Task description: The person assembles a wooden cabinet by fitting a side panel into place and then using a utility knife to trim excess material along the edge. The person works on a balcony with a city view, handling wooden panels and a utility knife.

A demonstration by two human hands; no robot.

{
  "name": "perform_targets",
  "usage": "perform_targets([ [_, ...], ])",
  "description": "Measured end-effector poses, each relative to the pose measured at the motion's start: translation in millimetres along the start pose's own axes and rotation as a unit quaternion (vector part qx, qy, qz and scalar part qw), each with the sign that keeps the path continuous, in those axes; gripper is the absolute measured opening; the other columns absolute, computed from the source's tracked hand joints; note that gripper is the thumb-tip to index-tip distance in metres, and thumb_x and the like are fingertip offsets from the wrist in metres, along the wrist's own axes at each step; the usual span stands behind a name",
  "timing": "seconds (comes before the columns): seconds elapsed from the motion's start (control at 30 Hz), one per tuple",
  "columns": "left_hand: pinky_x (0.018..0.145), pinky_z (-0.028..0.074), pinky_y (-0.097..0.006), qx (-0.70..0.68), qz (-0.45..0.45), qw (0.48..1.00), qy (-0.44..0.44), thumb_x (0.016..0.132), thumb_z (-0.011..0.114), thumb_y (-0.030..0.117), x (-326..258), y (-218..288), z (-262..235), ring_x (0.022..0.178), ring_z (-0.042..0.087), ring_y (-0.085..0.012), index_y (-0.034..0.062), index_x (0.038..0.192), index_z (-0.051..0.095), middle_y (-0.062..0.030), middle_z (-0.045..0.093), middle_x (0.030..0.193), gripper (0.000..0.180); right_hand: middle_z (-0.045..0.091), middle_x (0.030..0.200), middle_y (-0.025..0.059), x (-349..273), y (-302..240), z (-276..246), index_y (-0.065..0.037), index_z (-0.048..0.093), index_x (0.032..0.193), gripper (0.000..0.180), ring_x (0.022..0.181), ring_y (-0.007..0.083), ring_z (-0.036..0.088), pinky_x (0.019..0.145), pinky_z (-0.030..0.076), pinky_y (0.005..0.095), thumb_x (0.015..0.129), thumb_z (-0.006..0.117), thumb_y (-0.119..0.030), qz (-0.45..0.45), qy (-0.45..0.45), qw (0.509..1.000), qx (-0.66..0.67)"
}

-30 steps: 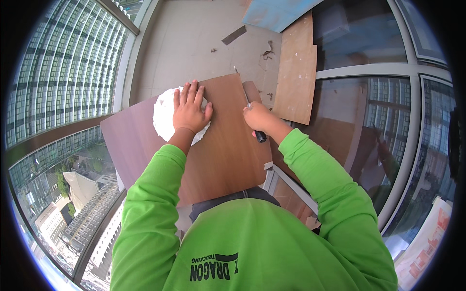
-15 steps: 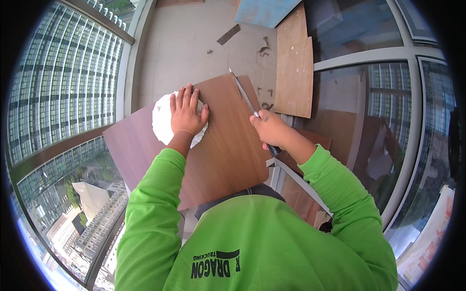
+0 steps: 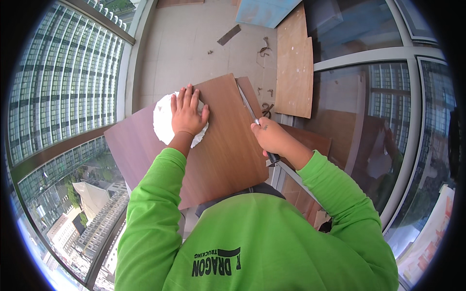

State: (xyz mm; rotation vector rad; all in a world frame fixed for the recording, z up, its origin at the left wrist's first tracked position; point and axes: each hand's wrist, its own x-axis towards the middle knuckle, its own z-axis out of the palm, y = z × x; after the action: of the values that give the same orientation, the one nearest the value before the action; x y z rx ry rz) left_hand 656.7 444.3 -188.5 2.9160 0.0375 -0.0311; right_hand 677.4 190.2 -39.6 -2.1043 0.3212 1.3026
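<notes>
A wood-grain board (image 3: 223,145) lies tilted in front of my body, one corner pointing away from me. My left hand (image 3: 189,114) rests flat on a round, crumpled white cloth (image 3: 163,121) on the board, fingers stretched out. In my right hand (image 3: 272,136) is a long, tapered metal tool that looks like a file (image 3: 247,103). Its black handle (image 3: 274,157) sticks out below my fist, and its slim shaft runs along the board's right edge. A second brown panel (image 3: 248,86) shows just beyond that edge.
On the tiled floor ahead lie a dark strip (image 3: 228,35) and several curled brown scraps (image 3: 264,48). A plywood sheet (image 3: 294,68) and a light blue panel (image 3: 267,12) stand farther off. Glass windows flank me, with a metal frame (image 3: 359,58) on the right.
My right hand has drawn the file slightly toward me along the board's edge. The board has shifted a little. My left hand stays on the white cloth.
</notes>
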Motion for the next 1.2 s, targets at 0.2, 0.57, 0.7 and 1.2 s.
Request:
perform_targets([
  [0.2, 0.128, 0.015, -0.051, -0.005, 0.001, 1.0, 0.008, 0.095, 0.056, 0.043, -0.7, 0.9, -0.3, 0.153, 0.031, -0.0276, 0.0145, 0.148, 0.051, -0.0065, 0.039, 0.164, 0.061, 0.061, 0.077, 0.0146, -20.2, 35.6, 19.9, 0.006, 0.049, 0.108, 0.037, 0.047, 0.0215, 0.062, 0.048, 0.053, 0.0383, 0.109, 0.044, -0.031, 0.019, -0.014, 0.999, -0.033],
  [0.57, 0.128, 0.015, -0.049, -0.003, -0.002, 1.0, 0.003, 0.095, 0.058, 0.043, 2.0, 3.1, -2.8, 0.153, 0.031, -0.0268, 0.0148, 0.148, 0.051, -0.0057, 0.039, 0.164, 0.06, 0.066, 0.076, 0.0166, 25.9, 39.8, 27.8, 0.008, 0.054, 0.112, 0.04, 0.05, 0.0263, 0.066, 0.051, 0.055, 0.0416, 0.108, 0.042, -0.029, 0.018, 0.017, 1.0, -0.009],
  [0.7, 0.128, 0.015, -0.048, -0.002, -0.003, 1.0, 0.006, 0.095, 0.058, 0.043, -0.7, -1.2, 0.6, 0.153, 0.031, -0.0262, 0.0149, 0.148, 0.051, -0.0055, 0.038, 0.164, 0.06, 0.065, 0.077, 0.0148, -25.1, 28.0, 5.7, 0.008, 0.053, 0.112, 0.04, 0.05, 0.0246, 0.065, 0.054, 0.055, 0.0398, 0.108, 0.043, -0.03, 0.001, 0.007, 1.0, -0.002],
  [1.2, 0.129, 0.014, -0.048, 0.013, 0.001, 1.0, 0.001, 0.096, 0.056, 0.044, 4.1, 3.4, -1.8, 0.154, 0.03, -0.0255, 0.0149, 0.149, 0.05, -0.0057, 0.039, 0.164, 0.06, 0.069, 0.076, 0.0224, 13.4, 89.7, 57.2, 0.01, 0.054, 0.111, 0.041, 0.051, 0.0301, 0.068, 0.051, 0.056, 0.0423, 0.107, 0.045, -0.03, 0.018, -0.007, 0.999, -0.026],
])
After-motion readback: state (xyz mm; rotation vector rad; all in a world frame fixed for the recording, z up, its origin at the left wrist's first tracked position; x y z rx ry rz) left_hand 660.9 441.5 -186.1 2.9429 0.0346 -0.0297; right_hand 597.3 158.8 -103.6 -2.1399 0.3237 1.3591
